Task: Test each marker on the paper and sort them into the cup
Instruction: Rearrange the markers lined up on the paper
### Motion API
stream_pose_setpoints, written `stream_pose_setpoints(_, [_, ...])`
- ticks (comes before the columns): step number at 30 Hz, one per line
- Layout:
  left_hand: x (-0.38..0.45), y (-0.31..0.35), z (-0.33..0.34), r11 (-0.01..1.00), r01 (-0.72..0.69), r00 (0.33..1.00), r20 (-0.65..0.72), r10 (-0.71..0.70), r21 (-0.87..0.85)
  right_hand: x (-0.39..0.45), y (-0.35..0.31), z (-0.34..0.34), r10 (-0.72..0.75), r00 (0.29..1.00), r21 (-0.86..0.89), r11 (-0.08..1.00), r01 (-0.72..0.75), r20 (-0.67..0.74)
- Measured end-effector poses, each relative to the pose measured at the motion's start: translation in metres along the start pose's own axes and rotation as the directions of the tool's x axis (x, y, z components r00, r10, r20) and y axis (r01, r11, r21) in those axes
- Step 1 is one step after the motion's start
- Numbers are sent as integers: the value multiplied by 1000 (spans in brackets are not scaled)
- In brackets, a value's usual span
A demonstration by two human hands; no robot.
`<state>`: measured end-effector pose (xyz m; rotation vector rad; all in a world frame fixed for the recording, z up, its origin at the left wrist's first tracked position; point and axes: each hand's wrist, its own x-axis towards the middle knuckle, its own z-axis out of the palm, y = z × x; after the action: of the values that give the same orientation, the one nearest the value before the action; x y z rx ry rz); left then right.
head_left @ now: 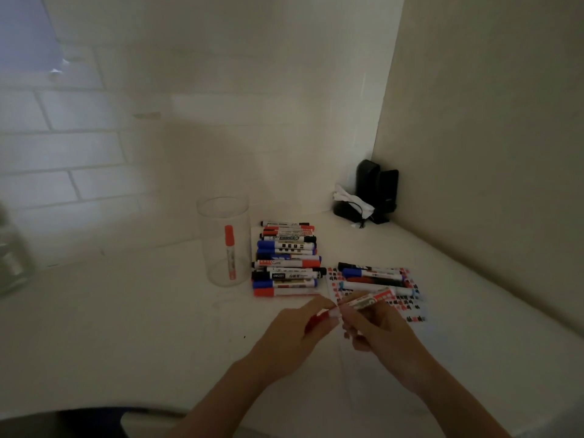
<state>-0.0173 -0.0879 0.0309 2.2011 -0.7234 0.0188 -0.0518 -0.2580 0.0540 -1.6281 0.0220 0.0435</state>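
Observation:
A clear cup (225, 241) stands on the white table with one red marker (230, 251) upright inside it. Right of the cup lies a stack of several red, blue and black markers (286, 260). Further right, a paper (376, 292) covered in red and black marks carries several more markers (373, 275). In front of the paper my right hand (376, 327) holds the barrel of a red marker (368, 300), while my left hand (300, 327) grips its red cap (316, 319) at the marker's near end.
Black devices with a white cable (369, 197) sit in the far right corner, where the side wall (489, 153) meets the tiled back wall. A blurred glass object (12, 257) stands at the left edge. The table's front edge curves below my forearms.

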Motion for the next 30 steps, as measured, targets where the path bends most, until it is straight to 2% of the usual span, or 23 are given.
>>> stream_pose_setpoints(3, [-2, -14, -2, 989, 124, 991, 31, -127, 85, 2, 2, -23, 21, 992, 93, 996, -10, -122])
stream_pose_setpoints(6, [1, -31, 4, 962, 115, 991, 38, -128, 249, 5, 13, -42, 33, 972, 58, 998, -20, -232])
stream_pose_setpoints(11, [18, -25, 23, 898, 76, 984, 111, -137, 434, 14, 29, -40, -61, 943, -213, 977, -11, -327])
stream_pose_setpoints(14, [25, -26, 31, 876, 87, 980, 116, -160, 473, 19, 43, -35, -124, 915, -353, 935, -22, -384])
stream_pose_setpoints(16, [24, -30, 33, 866, 67, 987, 92, -128, 495, 20, 52, -33, -140, 895, -405, 913, -49, -424])
stream_pose_setpoints(21, [22, -35, 35, 851, 47, 996, 35, -77, 522, 18, 55, -32, -159, 909, -473, 880, -46, -385])
stream_pose_setpoints(30, [22, -35, 37, 856, 65, 996, 22, -89, 512, 17, 52, -31, -209, 918, -562, 827, -17, -336])
